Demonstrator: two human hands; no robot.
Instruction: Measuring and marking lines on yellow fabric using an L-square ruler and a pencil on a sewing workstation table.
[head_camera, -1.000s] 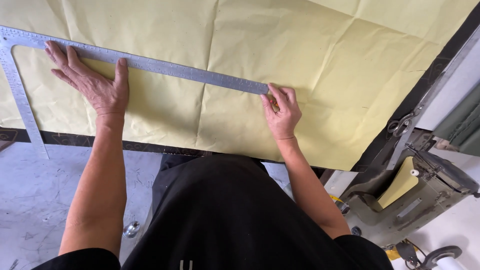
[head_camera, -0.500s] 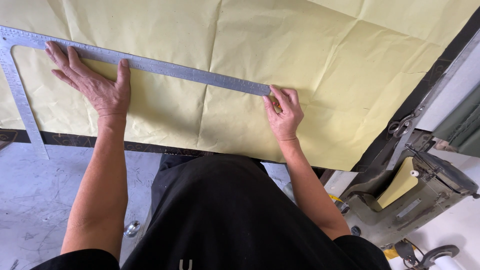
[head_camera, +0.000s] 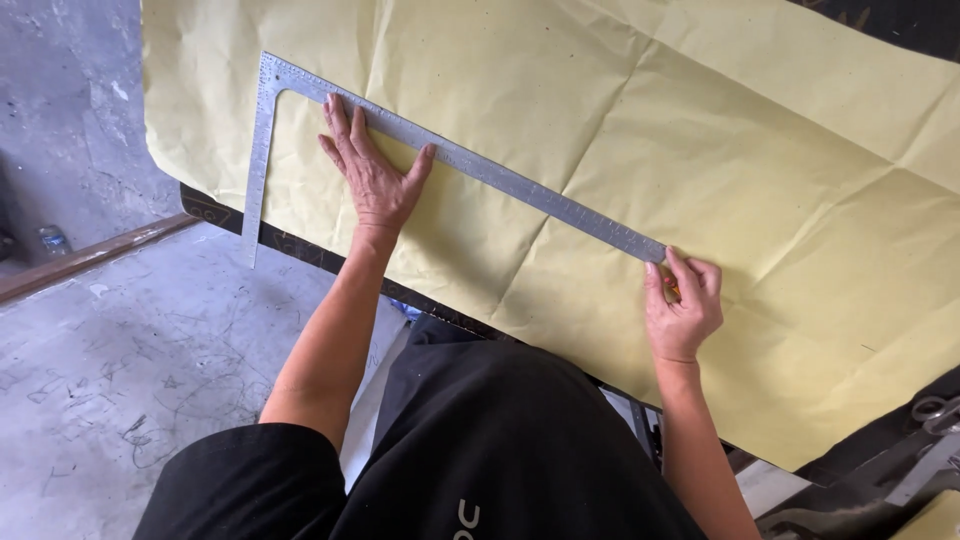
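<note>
Steel square (head_camera: 470, 165) lying flat on yellow paper (head_camera: 700, 130), long arm slanting from upper left down to the right, short arm (head_camera: 256, 160) dropping from the corner past the paper's lower edge onto the dark table edge (head_camera: 300, 250). Left hand (head_camera: 372, 175) spread flat, fingers released and stretched out, pressing down across the long arm and the paper just below it, thumb angled toward the ruler's lower edge. Right hand (head_camera: 683, 305) at the far right tip of the long arm, fingers curled and pinched on something small with an orange glint (head_camera: 676, 291), mostly hidden under the fingertips and too small to identify. Ruler markings too fine to read. Paper creased in several folds, cut off at the top and right of the view, with dark table surface showing beyond its top right corner. Grey concrete floor (head_camera: 120, 370) at left, scratched and stained, with a brown strip (head_camera: 90, 258) running across it. Black clothing (head_camera: 480, 450) filling the bottom, covering the table's near edge. Scissor handles (head_camera: 935, 408) barely visible at the right border, mostly cut off.
</note>
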